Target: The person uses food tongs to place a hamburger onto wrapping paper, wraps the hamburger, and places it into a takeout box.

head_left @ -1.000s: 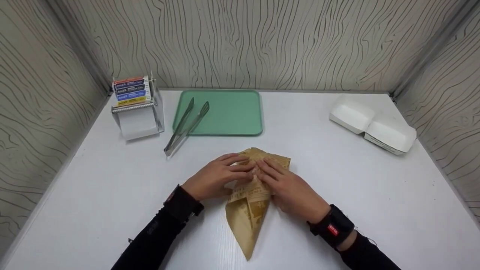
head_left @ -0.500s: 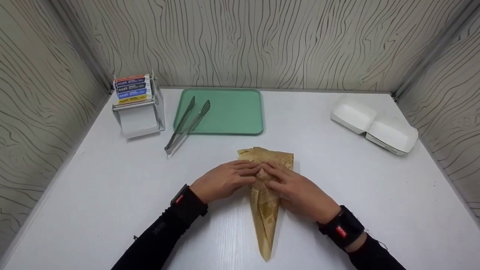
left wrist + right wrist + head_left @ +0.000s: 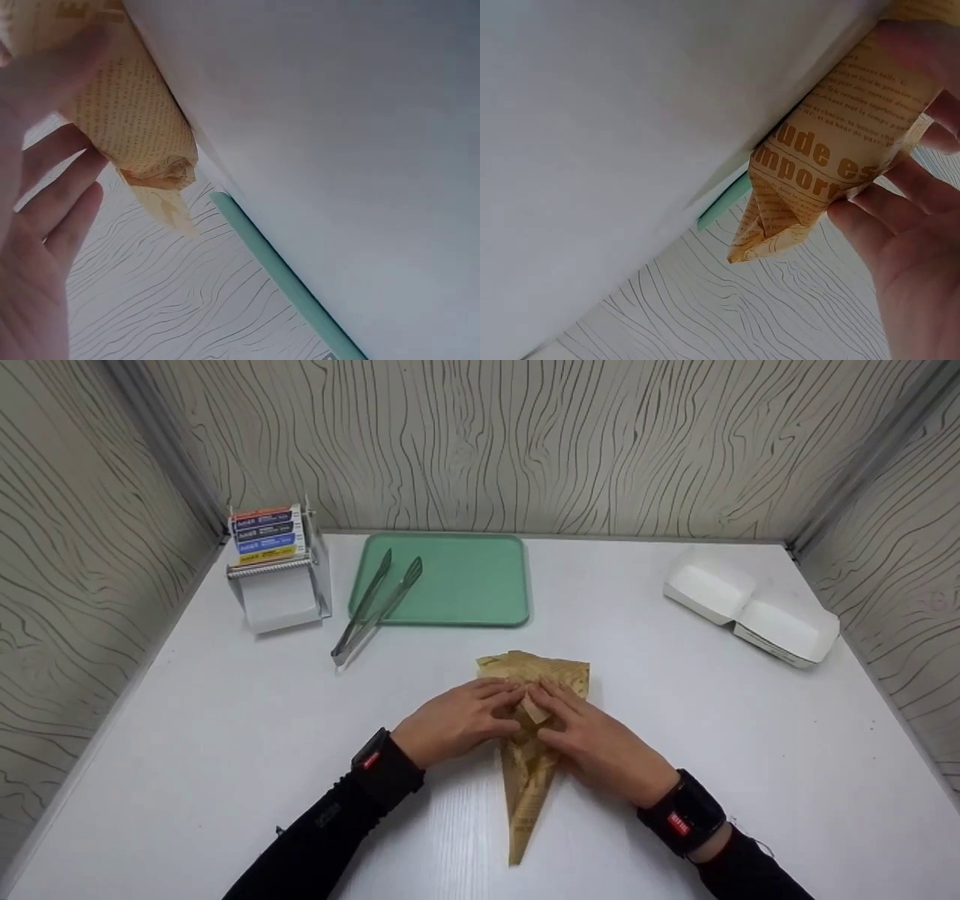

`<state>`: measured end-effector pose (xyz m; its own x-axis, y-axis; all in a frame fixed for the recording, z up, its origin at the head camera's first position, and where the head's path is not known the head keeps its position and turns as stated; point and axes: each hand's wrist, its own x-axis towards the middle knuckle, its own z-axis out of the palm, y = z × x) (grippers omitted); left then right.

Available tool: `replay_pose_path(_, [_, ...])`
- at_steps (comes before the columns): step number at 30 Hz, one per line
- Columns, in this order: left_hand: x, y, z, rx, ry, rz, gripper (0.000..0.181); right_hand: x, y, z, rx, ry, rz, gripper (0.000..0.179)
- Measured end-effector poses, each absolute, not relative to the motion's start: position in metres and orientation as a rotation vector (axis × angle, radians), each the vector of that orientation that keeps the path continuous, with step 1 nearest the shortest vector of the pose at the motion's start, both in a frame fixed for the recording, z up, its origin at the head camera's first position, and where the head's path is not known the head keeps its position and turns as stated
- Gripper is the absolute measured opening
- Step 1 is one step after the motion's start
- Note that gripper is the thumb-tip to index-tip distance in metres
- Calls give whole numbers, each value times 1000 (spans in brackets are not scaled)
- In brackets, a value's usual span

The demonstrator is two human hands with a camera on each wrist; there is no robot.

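Observation:
A bundle of brown printed wrapping paper (image 3: 529, 799) lies on the table in the middle of the head view. Its near end tapers to a point, while the far end spreads out flat. What is inside is hidden. My left hand (image 3: 457, 720) grips the bundle from the left, and my right hand (image 3: 607, 742) grips it from the right, fingertips nearly meeting on top. In the left wrist view, the thumb lies along one side of the paper (image 3: 135, 112), with fingers on the other. The right wrist view shows the folded, creased end of the paper (image 3: 810, 157) beside the fingers.
Behind the hands is a green tray (image 3: 469, 581), with metal tongs (image 3: 367, 611) lying partly across its left side. A holder with coloured boxes and white paper (image 3: 274, 570) stands at the back left. An unfolded white carton (image 3: 750, 604) sits at the back right.
The paper's near flap, wide and loose a second ago, has been rolled over into a narrow tail. Both hands have shifted slightly right with the bundle. A small paper edge now shows between the hands.

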<state>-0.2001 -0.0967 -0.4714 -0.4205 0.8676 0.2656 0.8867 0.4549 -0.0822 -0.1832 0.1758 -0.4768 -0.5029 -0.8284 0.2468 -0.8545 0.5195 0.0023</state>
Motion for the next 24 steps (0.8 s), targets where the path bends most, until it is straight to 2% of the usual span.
replay_pose_path(3, [-201,-98,-471,-1534,-2489,-160,16,-186,178,-477,1442,-2541,247,27])
replay_pose_path(8, [-206,-104,-472,-1554,-2576,-372,30,-192,183,-477,1485,-2534,426,24])
replay_pose_path(11, [-209,-106,-473,-1545,-2605,-497,32,-195,186,-476,1501,-2555,535,24])
replay_pose_path(16, [-211,-107,-473,-1515,-2630,-599,28,-192,183,-473,1476,-2597,553,55])
replay_pose_path(18, [-212,-106,-473,-1501,-2654,-592,29,-190,180,-473,1465,-2587,495,57])
replay_pose_path(22, [-213,-105,-472,-1472,-2725,-590,41,-190,178,-474,1438,-2558,535,28])
replay_pose_path(24, [-214,-105,-472,-1467,-2746,-588,47,-193,180,-474,1425,-2558,645,23])
